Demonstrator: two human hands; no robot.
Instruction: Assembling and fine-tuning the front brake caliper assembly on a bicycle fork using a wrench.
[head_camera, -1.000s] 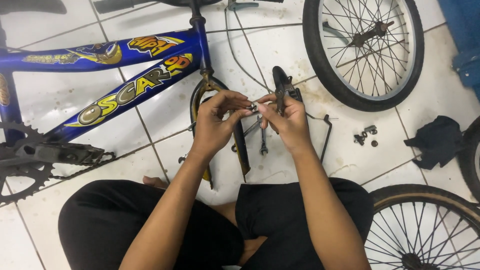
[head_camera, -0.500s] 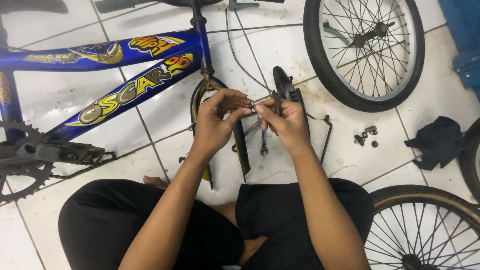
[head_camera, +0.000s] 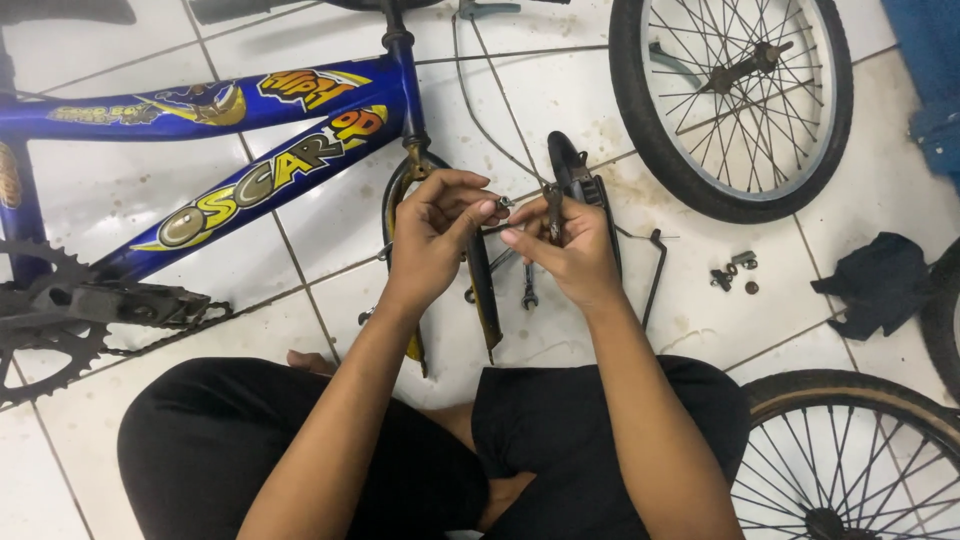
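While we sit cross-legged on the tiled floor (head_camera: 880, 170), the blue bicycle frame (head_camera: 250, 180) lies across the upper left with its crank and chain (head_camera: 70, 310) at the far left. One loose wheel (head_camera: 735, 100) lies at the upper right and another wheel (head_camera: 860, 460) at the lower right, with a dark rag (head_camera: 880, 280) between them. The fork (head_camera: 440, 260) runs from the frame's head down toward our lap, its long axis pointing nearly straight at us. A black brake arm (head_camera: 575, 180) lies just beside it, and a few small bolts (head_camera: 735, 272) sit well apart to the right.

Both our hands meet above the fork. Our left hand (head_camera: 430, 240) has its grip pinched together on a small metal nut (head_camera: 505, 203) at the fingertips. Our right hand (head_camera: 565, 250) has its grip closed on a thin metal part (head_camera: 553, 212) that stands roughly upright. The nut lies just left of that part, almost touching it, so the left hand is the nearer one. Whether the two pieces already touch we cannot tell.

Compared with a second ago, our hands stay in nearly the same place, and the fingertips sit slightly closer together.
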